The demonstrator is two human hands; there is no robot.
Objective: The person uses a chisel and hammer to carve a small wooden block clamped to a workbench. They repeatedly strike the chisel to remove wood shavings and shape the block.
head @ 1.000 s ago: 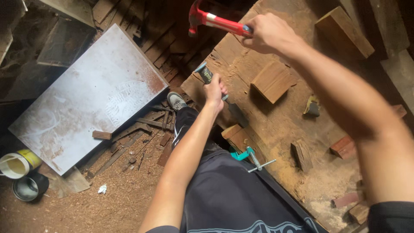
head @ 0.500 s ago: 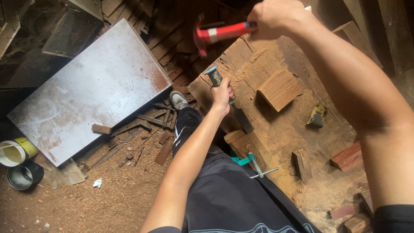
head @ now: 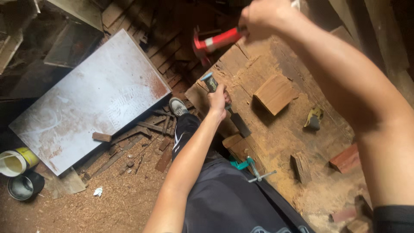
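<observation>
We see a broad wooden workbench (head: 280,142), dusted with sawdust, filling the right half of the view. Beside it on the floor lies a big pale sheet of board (head: 95,103), smeared with reddish dust and marked with a shoe print. Sawdust and wood scraps cover the ground around it, and a shoe (head: 177,106) rests near the board's corner.

On the bench we find a square wooden block (head: 276,92), well apart from a darker small block (head: 301,167) and a reddish piece (head: 346,159) near the right edge. A teal clamp (head: 250,166) grips the bench edge just beside the dark trousers.

Our right hand (head: 263,17) is closed tight around the handle of a red hammer (head: 215,42), raised above the bench with its head pointing down-left, blurred. Our left hand (head: 219,100) is wrapped firmly around a chisel (head: 226,108), tilted, its capped handle end sticking up above the fist and its dark blade touching the bench surface below the hand. The hammer head hangs just above the chisel's top, apart from it.

At the lower left stand a yellow tub (head: 16,162) and a black can (head: 25,185), touching each other.
</observation>
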